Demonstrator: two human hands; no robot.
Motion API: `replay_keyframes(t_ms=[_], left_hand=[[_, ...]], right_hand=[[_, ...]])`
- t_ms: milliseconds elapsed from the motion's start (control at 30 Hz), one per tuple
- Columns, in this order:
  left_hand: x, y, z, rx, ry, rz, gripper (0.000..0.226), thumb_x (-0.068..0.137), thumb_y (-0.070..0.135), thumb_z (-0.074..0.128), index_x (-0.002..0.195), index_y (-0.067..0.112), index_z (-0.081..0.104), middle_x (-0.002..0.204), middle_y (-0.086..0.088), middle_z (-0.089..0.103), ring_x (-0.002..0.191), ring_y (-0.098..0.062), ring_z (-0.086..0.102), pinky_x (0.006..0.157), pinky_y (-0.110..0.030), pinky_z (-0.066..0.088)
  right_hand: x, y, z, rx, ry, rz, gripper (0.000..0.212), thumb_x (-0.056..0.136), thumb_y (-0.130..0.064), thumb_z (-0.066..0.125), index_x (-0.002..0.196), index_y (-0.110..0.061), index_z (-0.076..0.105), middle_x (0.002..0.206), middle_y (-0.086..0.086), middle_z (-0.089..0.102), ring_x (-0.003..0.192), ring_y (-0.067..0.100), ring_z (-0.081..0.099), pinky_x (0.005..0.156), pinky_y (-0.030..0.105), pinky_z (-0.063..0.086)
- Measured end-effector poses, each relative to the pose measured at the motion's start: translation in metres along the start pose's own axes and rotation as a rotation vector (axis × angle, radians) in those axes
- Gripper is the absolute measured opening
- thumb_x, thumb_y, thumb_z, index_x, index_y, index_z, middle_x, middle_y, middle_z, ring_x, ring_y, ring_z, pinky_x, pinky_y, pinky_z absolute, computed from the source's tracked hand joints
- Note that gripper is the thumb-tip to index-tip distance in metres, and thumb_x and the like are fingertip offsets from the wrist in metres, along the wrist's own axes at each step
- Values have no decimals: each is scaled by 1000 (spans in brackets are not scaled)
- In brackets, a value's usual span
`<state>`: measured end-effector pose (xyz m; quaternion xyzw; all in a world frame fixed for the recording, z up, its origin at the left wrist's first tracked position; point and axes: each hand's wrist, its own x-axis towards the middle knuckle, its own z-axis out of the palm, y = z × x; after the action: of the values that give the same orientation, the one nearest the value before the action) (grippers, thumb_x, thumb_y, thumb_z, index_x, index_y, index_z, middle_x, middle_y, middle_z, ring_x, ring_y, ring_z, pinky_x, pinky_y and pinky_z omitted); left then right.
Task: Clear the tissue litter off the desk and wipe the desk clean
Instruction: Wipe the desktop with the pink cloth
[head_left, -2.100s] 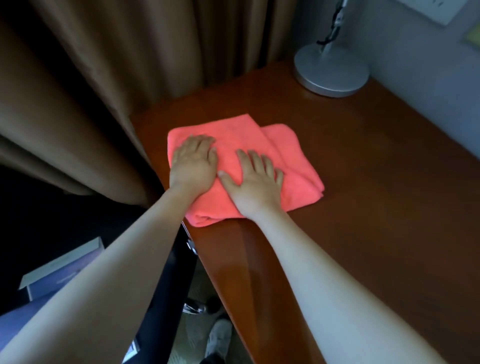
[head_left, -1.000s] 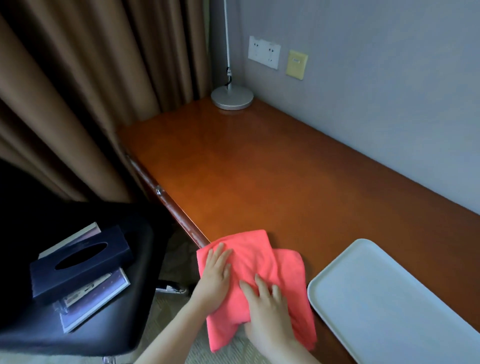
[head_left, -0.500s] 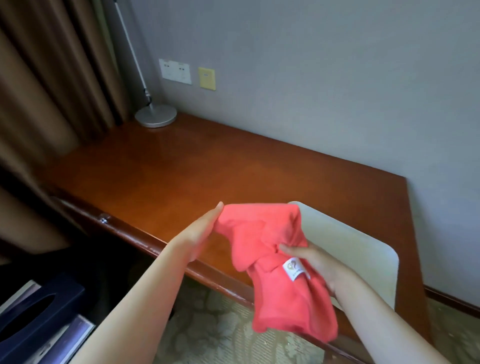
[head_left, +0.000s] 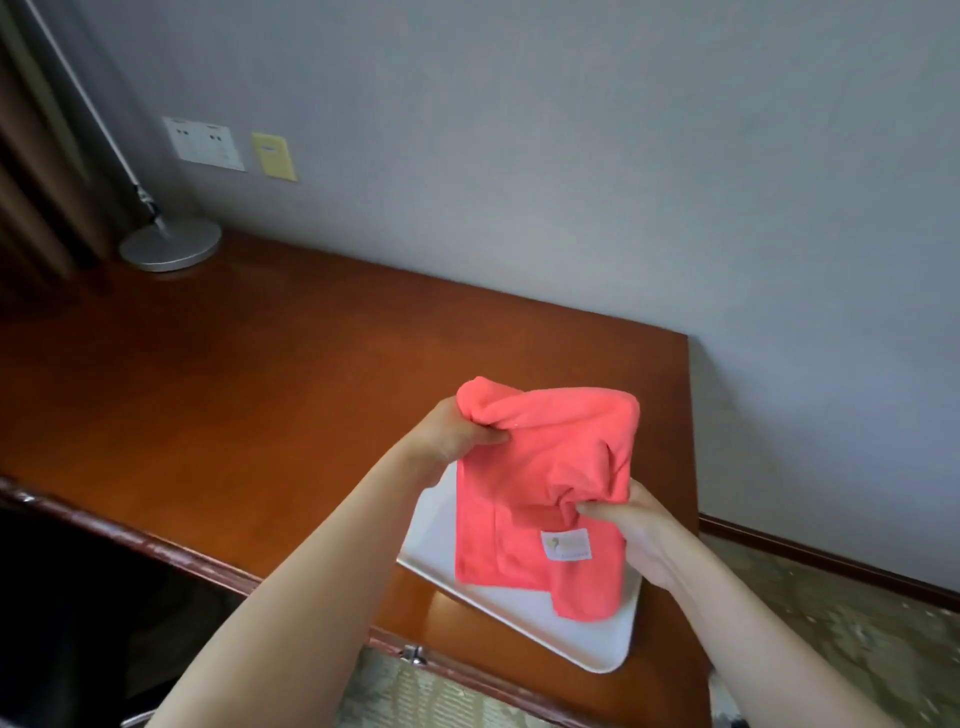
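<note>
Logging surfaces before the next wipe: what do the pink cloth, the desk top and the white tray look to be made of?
The pink fuzzy cloth, held up by both hands, looks like microfibre: matte nap, soft folds, sewn label. The reddish-brown desk top looks like varnished wood or veneer: glossy, with reflections. The white rounded tray is smooth and semi-matte, probably plastic or melamine.

White tray (head_left: 587, 642) lies near my edge, right end; round silver lamp base (head_left: 170, 244) sits far left corner, thin stem rising; white double socket plate (head_left: 203, 143) and yellow plate (head_left: 274, 156) side by side on the grey wall (head_left: 571, 156); brown curtain (head_left: 31, 171) far left; patterned carpet (head_left: 831, 613) below right.
</note>
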<state>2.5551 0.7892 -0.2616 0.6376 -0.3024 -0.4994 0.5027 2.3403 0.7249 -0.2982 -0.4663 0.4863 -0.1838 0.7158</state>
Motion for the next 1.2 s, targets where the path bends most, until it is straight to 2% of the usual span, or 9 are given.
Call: replay_keyframes(t_ms=[133,300,400,533,667,767,933,1067,1200], left_hand=[[22,9,25,147,-50,29,40,71,-11,69,108,6,66,104,-8,67,94,-20,62,89,-32,49],[30,-8,23,836,-42,122,40,45,45,57,77,21,60,82,-3,66,77,-22,58,77,-42,53],[25,-25,18,1086,-120,196,13,66,33,56,78,30,59,90,6,55,93,-23,52,88,-40,45],[12,-55,8,1349,-237,138,47,84,-1,46,118,29,59,137,5,33,130,-20,25,105,-30,21],[9,-65,11,1073,-93,45,60,83,-15,34,119,26,61,144,0,33,135,-19,27,101,-17,26],[10,-65,28,643,91,-103,40,95,13,48,134,23,46,141,-2,39,127,-19,41,102,-24,34],[14,-68,51,252,212,-359,75,88,41,61,148,22,20,139,0,45,124,-25,46,98,-36,38],[10,-70,51,223,175,-412,39,90,37,59,120,12,61,105,-6,67,95,-23,62,89,-36,49],[0,-76,41,558,293,-305,39,94,28,52,131,14,50,123,-7,59,108,-27,57,91,-35,46]], right_hand=[[23,7,-27,-111,162,-57,26,79,11,63,96,-10,64,88,9,69,74,16,63,58,25,49],[39,37,-55,-412,343,-239,20,76,11,59,88,-4,62,85,9,66,83,25,60,66,25,45],[37,47,-71,-669,372,-487,30,71,19,56,93,3,67,94,2,60,87,21,59,68,6,40],[31,58,-90,-912,289,-707,48,70,22,53,103,-7,72,103,-2,53,98,13,52,86,9,35],[16,53,-86,-692,320,-451,41,86,12,46,107,-16,67,102,-2,55,98,18,58,83,14,38],[3,49,-76,-520,281,-246,28,96,-14,46,119,-27,57,115,-4,57,110,14,55,93,28,42],[-10,44,-53,-534,162,-120,57,90,-36,59,140,-29,34,118,-13,45,113,12,49,93,26,41],[-19,51,-51,-487,163,-64,45,88,-28,63,129,-29,43,110,-12,54,105,11,54,90,28,45],[-39,71,-48,-767,215,-150,48,90,-25,61,134,-26,43,126,-4,49,118,16,48,100,24,35]])
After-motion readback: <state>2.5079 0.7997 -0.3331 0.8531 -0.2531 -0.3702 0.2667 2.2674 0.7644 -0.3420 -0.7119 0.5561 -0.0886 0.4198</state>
